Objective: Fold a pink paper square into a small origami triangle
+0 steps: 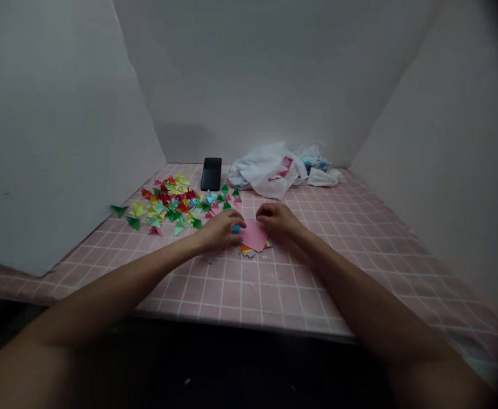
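Note:
A pink square sheet of paper (254,235) lies on top of a small stack of coloured paper (245,250), with orange, yellow and blue edges showing below it. My left hand (222,230) is at the left side of the stack, thumb and fingers curved and apart. Between them shows a small blue piece of paper (236,229); whether it belongs to the stack I cannot tell. At the upper right edge of the pink sheet, the curled fingers of my right hand (278,220) are closed together, seemingly on the sheet's edge; the fingertips are partly hidden.
Many small folded paper shapes (172,213) in green, red, yellow, blue and pink spread to the left. Behind stand a black phone (211,174) and a white plastic bag (270,170), with crumpled plastic (323,177) beside it. White walls enclose the checked pink tablecloth (240,295).

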The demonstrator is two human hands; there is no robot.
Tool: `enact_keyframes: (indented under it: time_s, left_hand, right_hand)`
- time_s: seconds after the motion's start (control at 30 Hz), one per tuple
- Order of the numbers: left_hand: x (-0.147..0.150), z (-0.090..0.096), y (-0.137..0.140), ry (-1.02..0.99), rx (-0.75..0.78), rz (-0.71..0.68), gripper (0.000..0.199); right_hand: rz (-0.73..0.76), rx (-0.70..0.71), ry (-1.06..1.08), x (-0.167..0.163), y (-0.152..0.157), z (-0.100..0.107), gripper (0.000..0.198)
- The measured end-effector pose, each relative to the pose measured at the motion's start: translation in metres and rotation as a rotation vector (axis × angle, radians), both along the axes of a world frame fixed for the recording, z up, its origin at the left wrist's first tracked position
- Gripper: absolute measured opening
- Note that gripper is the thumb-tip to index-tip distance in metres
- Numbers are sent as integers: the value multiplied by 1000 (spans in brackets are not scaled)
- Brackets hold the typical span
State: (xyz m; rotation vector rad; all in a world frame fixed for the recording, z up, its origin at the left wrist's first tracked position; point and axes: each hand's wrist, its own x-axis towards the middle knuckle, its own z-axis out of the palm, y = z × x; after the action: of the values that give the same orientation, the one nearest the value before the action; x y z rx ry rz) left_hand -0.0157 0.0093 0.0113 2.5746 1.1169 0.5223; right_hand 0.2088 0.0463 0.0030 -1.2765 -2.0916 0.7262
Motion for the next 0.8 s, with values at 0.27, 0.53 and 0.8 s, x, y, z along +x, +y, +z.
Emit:
enact_keyframes:
  time_s: [0.27,0.53,0.8]
  left_hand:
    - [5,-12,21,197,-39,-130,29]
    - [1,-10,5,192,40,-143,24]
    - [4,-11,4,287,95,-144,22]
  right_hand:
    - [121,-115,-184,3,-5,-1,16]
    - [114,-51,-433,-4,-14,10,6]
    - [42,-51,-656,-15,-20,15,7]
